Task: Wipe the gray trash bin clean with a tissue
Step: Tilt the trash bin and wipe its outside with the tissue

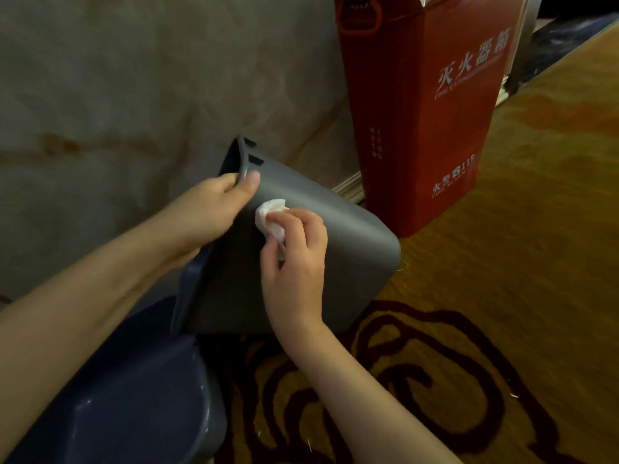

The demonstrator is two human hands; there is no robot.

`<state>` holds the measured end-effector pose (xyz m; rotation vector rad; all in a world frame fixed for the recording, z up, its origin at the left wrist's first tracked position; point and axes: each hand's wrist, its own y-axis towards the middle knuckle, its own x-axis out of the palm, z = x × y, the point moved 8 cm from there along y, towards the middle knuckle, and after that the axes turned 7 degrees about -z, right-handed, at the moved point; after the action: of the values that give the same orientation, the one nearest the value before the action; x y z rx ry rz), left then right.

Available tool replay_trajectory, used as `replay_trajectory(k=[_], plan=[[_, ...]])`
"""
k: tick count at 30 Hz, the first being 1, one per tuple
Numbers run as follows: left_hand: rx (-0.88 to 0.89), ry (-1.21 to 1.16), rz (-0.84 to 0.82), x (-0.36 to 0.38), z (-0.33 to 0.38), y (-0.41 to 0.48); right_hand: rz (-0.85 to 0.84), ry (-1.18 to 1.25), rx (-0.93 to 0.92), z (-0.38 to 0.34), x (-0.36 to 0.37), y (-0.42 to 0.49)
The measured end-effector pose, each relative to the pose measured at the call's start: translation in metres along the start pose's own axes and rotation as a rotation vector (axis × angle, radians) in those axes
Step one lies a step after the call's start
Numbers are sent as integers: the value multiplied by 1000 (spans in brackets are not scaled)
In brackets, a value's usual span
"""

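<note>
The gray trash bin (348, 249) is tipped on its side, its open rim turned to the left and its base toward the right. My left hand (207, 212) grips the bin's rim at the top, thumb on the outside wall. A crumpled white tissue (269, 214) is pressed against the bin's outer wall by my right hand (294, 262), which is closed around it.
A red fire extinguisher box (425, 105) stands just behind the bin, right of it. A beige stone wall (134, 88) fills the left. A dark blue-gray curved lid or container (134, 403) lies at the lower left. Patterned yellow and dark red carpet (469, 346) covers the floor.
</note>
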<state>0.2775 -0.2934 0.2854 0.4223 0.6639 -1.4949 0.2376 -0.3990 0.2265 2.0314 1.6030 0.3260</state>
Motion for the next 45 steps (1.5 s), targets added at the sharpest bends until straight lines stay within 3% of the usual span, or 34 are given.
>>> replay_trajectory(k=[3,6,12,16,19,22,24,27,33,45], plan=[[125,172,64,0,-6,0,47,-32,-65,2,-1,4],[115,113,68,2,-3,13,87,-107,-79,28,-6,10],[124,2,26,-1,0,32,234,-122,490,168,-53,-5],[131,-50,32,-2,1,44,262,-121,706,208,-70,-9],[129,-40,27,0,0,52,360,-66,501,161,-70,8],[123,-25,10,7,7,54,212,-61,28,75,-30,26],[156,24,13,9,4,50,138,-44,-79,51,-9,30],[239,201,77,2,-25,29,153,-47,20,73,-10,34],[227,46,293,-26,-57,26,36,-114,378,161,-29,24],[207,-129,267,-29,-29,45,-136,-189,135,171,-86,41]])
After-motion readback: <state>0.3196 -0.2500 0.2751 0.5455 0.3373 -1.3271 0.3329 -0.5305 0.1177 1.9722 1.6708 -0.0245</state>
